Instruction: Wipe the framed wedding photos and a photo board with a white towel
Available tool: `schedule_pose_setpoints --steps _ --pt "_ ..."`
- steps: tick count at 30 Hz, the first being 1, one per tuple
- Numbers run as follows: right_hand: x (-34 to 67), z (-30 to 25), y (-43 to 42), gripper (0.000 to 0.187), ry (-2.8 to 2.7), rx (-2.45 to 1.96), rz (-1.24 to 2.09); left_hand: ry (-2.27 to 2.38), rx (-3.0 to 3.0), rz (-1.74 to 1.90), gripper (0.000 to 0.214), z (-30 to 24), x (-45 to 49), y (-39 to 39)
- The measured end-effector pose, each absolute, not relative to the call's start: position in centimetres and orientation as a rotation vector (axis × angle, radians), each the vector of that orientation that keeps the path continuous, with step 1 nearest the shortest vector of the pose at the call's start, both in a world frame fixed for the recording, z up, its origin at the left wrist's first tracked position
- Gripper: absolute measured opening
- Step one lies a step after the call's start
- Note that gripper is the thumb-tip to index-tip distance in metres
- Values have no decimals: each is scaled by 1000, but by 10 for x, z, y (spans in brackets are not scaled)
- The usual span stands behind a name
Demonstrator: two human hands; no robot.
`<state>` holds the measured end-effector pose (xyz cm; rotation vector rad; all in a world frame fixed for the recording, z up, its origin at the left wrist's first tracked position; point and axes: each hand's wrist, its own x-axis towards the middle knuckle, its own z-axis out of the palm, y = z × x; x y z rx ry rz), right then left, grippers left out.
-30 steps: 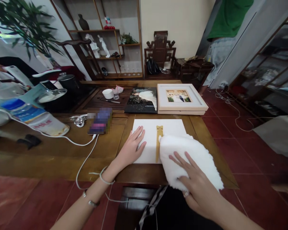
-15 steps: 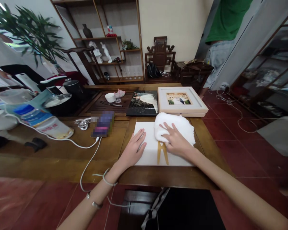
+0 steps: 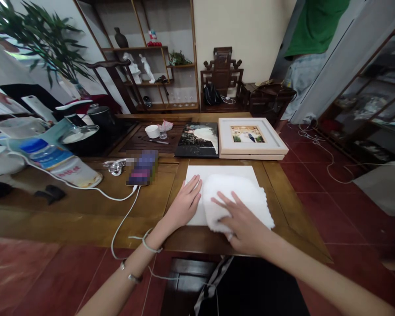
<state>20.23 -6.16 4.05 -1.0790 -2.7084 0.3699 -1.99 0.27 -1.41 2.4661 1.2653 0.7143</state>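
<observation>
A white board [image 3: 217, 170] lies flat near the table's front edge. Spread over much of it is a fluffy white towel [image 3: 246, 184], its right edge reaching past the board. My right hand [image 3: 240, 217] grips the towel from above and presses it down, some fingers stretched across it and the thumb side near the lower edge. On the board's left side rests my left hand [image 3: 184, 202], flat with its fingers extended and holding nothing. The towel hides the board's lower right part.
Behind the board are a dark wedding photo panel [image 3: 199, 139] and a pale framed photo [image 3: 276, 142]. Left stand a phone [image 3: 143, 169] on a white cable [image 3: 118, 237], a blue-capped bottle [image 3: 75, 169] and a dark pot [image 3: 102, 117]. A person in a green top [image 3: 316, 30] stands behind.
My right hand has drawn the towel toward me, down to the board's near edge; it now covers the tan V-shaped piece seen before. My left hand stays in place.
</observation>
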Motion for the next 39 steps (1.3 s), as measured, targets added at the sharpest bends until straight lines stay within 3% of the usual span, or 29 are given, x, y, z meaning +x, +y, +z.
schedule_pose_setpoints --steps 8,20,32,39 --pt "189 47 29 40 -2674 -1263 167 1266 2406 749 45 -16 -20 4" --pt "187 41 -100 21 -2787 -1045 373 1264 2387 799 43 -14 -18 2" --pt "170 40 22 39 -2592 -1401 113 1291 2267 953 39 -10 -16 1" --pt "154 40 -38 26 -2793 -1052 232 1361 2129 1239 43 0 -19 -5"
